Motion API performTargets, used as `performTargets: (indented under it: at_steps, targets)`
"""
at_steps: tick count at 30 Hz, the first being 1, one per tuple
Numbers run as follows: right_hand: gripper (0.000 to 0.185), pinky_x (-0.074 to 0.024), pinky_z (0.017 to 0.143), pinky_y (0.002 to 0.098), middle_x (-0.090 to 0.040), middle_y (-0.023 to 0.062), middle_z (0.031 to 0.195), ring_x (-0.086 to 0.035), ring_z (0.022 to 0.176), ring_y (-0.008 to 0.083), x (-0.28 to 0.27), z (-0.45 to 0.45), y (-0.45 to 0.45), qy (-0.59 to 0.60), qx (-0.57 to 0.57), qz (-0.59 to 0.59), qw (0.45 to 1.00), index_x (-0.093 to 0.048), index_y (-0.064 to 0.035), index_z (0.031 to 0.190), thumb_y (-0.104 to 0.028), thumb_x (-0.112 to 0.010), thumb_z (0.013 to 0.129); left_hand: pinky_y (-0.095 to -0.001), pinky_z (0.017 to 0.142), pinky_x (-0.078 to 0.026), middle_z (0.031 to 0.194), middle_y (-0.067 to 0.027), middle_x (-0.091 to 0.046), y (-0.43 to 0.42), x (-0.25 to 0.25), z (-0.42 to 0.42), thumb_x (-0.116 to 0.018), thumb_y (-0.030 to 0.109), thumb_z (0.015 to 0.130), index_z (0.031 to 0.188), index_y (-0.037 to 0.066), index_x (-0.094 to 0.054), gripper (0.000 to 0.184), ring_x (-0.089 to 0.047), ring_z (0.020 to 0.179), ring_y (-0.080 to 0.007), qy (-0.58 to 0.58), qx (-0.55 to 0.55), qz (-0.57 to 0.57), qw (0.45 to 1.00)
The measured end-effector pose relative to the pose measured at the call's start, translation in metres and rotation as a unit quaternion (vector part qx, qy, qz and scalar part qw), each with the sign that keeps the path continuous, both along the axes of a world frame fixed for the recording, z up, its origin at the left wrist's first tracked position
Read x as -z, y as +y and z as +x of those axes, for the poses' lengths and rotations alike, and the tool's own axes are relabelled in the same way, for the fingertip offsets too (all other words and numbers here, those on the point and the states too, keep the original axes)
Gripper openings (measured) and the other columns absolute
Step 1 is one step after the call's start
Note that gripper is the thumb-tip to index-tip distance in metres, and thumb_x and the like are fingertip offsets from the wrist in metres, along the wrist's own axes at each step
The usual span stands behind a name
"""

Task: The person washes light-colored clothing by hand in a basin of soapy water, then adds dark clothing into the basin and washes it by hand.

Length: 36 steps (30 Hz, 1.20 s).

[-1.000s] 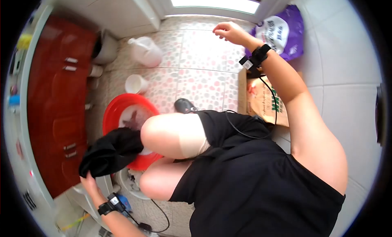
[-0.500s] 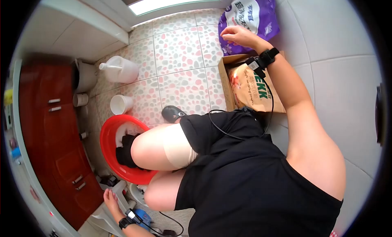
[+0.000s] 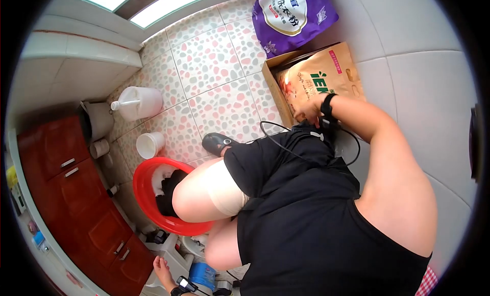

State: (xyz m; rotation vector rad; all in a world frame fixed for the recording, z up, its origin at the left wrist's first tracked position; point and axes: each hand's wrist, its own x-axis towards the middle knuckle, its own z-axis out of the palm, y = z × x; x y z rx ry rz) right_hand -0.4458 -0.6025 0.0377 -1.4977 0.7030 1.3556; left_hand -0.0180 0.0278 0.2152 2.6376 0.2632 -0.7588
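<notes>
My right hand (image 3: 310, 110) is at the side of my black shorts (image 3: 286, 158), in front of a tan printed paper bag (image 3: 334, 66). Its fingers point down toward the cloth, partly bent and apart, with nothing visible in them. Whether they touch the shorts I cannot tell. Low in the view, my left hand (image 3: 164, 273) hangs beside a white plastic stand (image 3: 176, 257), fingers loosely apart and holding nothing. Both wrists wear black straps with cabled devices. Between my legs and the cabinets sits a red basin (image 3: 145, 194) with dark cloth (image 3: 168, 194) and whitish suds.
The tan bag stands in a cardboard box (image 3: 278, 92) beside a purple washing powder bag (image 3: 293, 20). A translucent jug (image 3: 140, 103) and white bucket (image 3: 150, 145) stand on patterned tiles. Red cabinets (image 3: 76, 194) line the left. A black cable (image 3: 275, 143) loops over my shorts.
My right hand has moved from over the purple bag down to beside my shorts. The left hand stays low near the white stand. The whole view has shifted and turned somewhat.
</notes>
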Motion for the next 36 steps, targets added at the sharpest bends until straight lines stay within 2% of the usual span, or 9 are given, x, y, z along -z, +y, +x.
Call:
performTargets:
  at_steps: [2, 4, 5, 8, 10, 11, 20, 26, 36]
  targets:
    - [0.071, -0.0499, 0.064, 0.0316, -0.061, 0.012, 0.096, -0.062, 0.08, 0.021, 0.014, -0.022, 0.015, 0.015, 0.102, 0.077, 0.992, -0.032, -0.0137, 0.133, -0.004, -0.061, 0.069, -0.0217, 0.065, -0.037, 0.099, 0.0015, -0.055, 0.001, 0.005, 0.009, -0.053, 0.024, 0.086, 0.116, 0.007, -0.048, 0.036, -0.05, 0.081, -0.0081, 0.006, 0.018, -0.006, 1.0]
    - [0.07, -0.0489, 0.054, 0.0301, -0.061, 0.0116, 0.085, -0.06, 0.067, 0.0198, 0.032, -0.038, 0.033, -0.031, 0.044, -0.003, 0.999, -0.034, -0.0157, 0.13, -0.013, -0.067, 0.068, -0.0201, 0.062, -0.036, 0.097, 0.0013, -0.055, 0.003, 0.011, 0.017, -0.053, 0.023, 0.086, 0.115, 0.006, -0.049, 0.034, -0.049, 0.077, -0.0074, 0.015, 0.033, -0.015, 0.999]
    - [0.067, -0.0479, 0.053, 0.0297, -0.061, 0.0111, 0.081, -0.058, 0.061, 0.0195, 0.037, -0.045, 0.042, -0.002, 0.095, -0.025, 0.995, -0.04, -0.0145, 0.126, -0.022, -0.071, 0.067, -0.0197, 0.062, -0.037, 0.098, 0.0, -0.055, 0.004, 0.013, 0.022, -0.053, 0.021, 0.086, 0.114, 0.005, -0.049, 0.032, -0.05, 0.077, -0.0077, 0.016, 0.049, -0.01, 0.999]
    - [0.053, -0.0477, 0.056, 0.0309, -0.063, 0.0106, 0.083, -0.059, 0.063, 0.0215, 0.006, -0.04, 0.053, 0.056, 0.029, -0.039, 0.997, -0.052, -0.0083, 0.115, -0.029, -0.069, 0.069, -0.0195, 0.063, -0.037, 0.095, -0.0001, -0.056, 0.017, 0.027, 0.041, -0.054, 0.021, 0.086, 0.113, 0.005, -0.05, 0.032, -0.05, 0.078, -0.0078, 0.02, 0.078, -0.006, 0.997]
    - [0.044, -0.0479, 0.061, 0.033, -0.064, 0.0112, 0.087, -0.059, 0.067, 0.0238, 0.009, -0.051, 0.059, 0.108, -0.119, -0.03, 0.986, -0.062, -0.0042, 0.1, -0.036, -0.067, 0.07, -0.0198, 0.063, -0.037, 0.093, 0.001, -0.056, 0.029, 0.039, 0.054, -0.055, 0.024, 0.084, 0.113, 0.006, -0.051, 0.034, -0.05, 0.078, -0.0076, 0.02, 0.088, -0.009, 0.996]
    - [0.045, -0.0477, 0.065, 0.0344, -0.064, 0.0122, 0.091, -0.06, 0.072, 0.0248, 0.033, -0.084, 0.064, 0.106, -0.081, -0.027, 0.991, -0.064, -0.0025, 0.094, -0.041, -0.066, 0.071, -0.0204, 0.065, -0.039, 0.094, -0.0004, -0.056, 0.036, 0.044, 0.061, -0.054, 0.021, 0.085, 0.113, 0.004, -0.051, 0.033, -0.05, 0.079, -0.0084, 0.015, 0.113, -0.016, 0.993]
    - [0.041, -0.0484, 0.065, 0.0345, -0.064, 0.0129, 0.091, -0.06, 0.075, 0.0247, 0.008, -0.107, 0.098, 0.196, 0.038, 0.045, 0.979, -0.063, -0.0015, 0.094, -0.038, -0.064, 0.074, -0.0275, 0.085, -0.04, 0.105, -0.0109, -0.056, 0.054, 0.107, 0.116, -0.051, 0.012, 0.088, 0.111, -0.003, -0.05, 0.028, -0.052, 0.097, -0.017, 0.017, 0.163, -0.067, 0.984]
    - [0.039, -0.0489, 0.066, 0.0345, -0.063, 0.0133, 0.091, -0.061, 0.076, 0.0247, -0.035, -0.122, 0.107, 0.257, 0.06, 0.049, 0.963, -0.063, -0.0009, 0.094, -0.036, -0.062, 0.076, -0.0271, 0.086, -0.039, 0.106, -0.01, -0.055, 0.043, 0.132, 0.117, -0.049, 0.013, 0.089, 0.114, -0.001, -0.048, 0.029, -0.052, 0.097, -0.017, 0.035, 0.142, -0.091, 0.985]
    - [0.035, -0.0498, 0.067, 0.0346, -0.063, 0.0141, 0.09, -0.061, 0.079, 0.0246, -0.021, -0.149, 0.091, 0.237, 0.152, 0.033, 0.959, -0.062, 0.0002, 0.094, -0.032, -0.059, 0.079, -0.0292, 0.089, -0.039, 0.11, -0.0133, -0.055, 0.144, 0.094, 0.028, -0.047, 0.016, 0.09, 0.112, -0.005, -0.049, 0.031, -0.051, 0.102, -0.0195, -0.088, 0.021, -0.076, 0.993]
